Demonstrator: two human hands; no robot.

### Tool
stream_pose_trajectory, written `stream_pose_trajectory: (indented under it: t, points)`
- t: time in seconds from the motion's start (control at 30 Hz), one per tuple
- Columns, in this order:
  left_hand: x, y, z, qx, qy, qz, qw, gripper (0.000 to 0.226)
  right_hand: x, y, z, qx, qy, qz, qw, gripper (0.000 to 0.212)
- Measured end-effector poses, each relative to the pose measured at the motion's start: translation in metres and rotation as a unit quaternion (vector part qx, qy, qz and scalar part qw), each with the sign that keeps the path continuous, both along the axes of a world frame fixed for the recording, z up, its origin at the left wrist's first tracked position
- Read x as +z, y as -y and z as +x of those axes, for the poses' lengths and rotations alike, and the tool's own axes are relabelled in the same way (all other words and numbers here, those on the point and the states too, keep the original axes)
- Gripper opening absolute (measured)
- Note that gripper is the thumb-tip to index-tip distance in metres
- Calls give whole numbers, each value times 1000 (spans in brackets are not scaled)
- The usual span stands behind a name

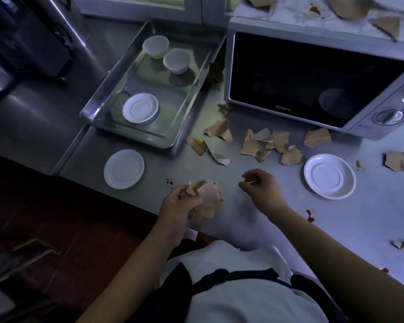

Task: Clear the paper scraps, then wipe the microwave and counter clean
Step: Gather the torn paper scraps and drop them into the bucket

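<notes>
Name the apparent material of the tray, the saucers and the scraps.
Tray: likely stainless steel, with mirror-like reflections. Saucers: glossy white, ceramic or melamine, cannot tell which. Scraps: matte brown paper, torn and creased. The left hand grips a bunch.

dim light, dark wooden floor (56,217), steel cabinet (33,31) at left

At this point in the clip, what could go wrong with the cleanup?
1. The left hand already grips a full wad; adding more may spill pieces.
2. Scraps lie close to the saucer; sweeping them could knock it.
3. Red stains near the counter edge could smear onto the right forearm.
</notes>
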State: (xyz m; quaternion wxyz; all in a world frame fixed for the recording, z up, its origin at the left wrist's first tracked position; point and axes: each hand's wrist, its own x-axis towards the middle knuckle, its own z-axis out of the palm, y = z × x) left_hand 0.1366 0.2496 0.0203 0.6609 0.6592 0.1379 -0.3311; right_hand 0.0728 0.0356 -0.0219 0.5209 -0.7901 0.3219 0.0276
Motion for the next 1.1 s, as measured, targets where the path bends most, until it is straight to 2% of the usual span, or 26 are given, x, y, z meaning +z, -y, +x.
stream_pose_trajectory:
  t: [0.1,0.2,0.33,0.4,0.47,0.63,0.73,0.83,0.9,1.03,1.1]
  points:
    - [-2,-24,27,20,-20,-29,999,26,-23,-12,59,77,-52,-168,981,40]
    - [-5,-47,54,28,-29,-38,998,24,-39,-24,109,108,-112,-259,953,49]
    - [-11,-72,87,21,-39,-34,998,23,-49,-32,137,84,-182,-306,931,25]
    - [-14,-81,102,10,-40,-30,999,23,-49,-36,136,58,-186,-322,927,21]
    - [-17,-85,118,-6,-46,-43,998,23,-44,-41,131,16,-168,-293,941,22]
    - [-19,-76,149,-81,-32,-29,996,21,-9,-61,107,-130,-73,-91,985,16]
    - [-16,-61,157,-136,-21,-51,989,22,19,-73,88,-236,4,6,972,24]
    - [-13,-44,155,-176,-31,-71,981,27,44,-82,72,-295,57,55,952,37]
    - [-11,-36,151,-202,-39,-79,975,35,57,-90,63,-317,82,81,941,37]
    - [-15,-25,146,-240,-39,-86,966,22,75,-109,50,-339,126,121,924,37]
    - [-15,-23,144,-260,-40,-84,961,23,82,-118,48,-320,144,150,924,28]
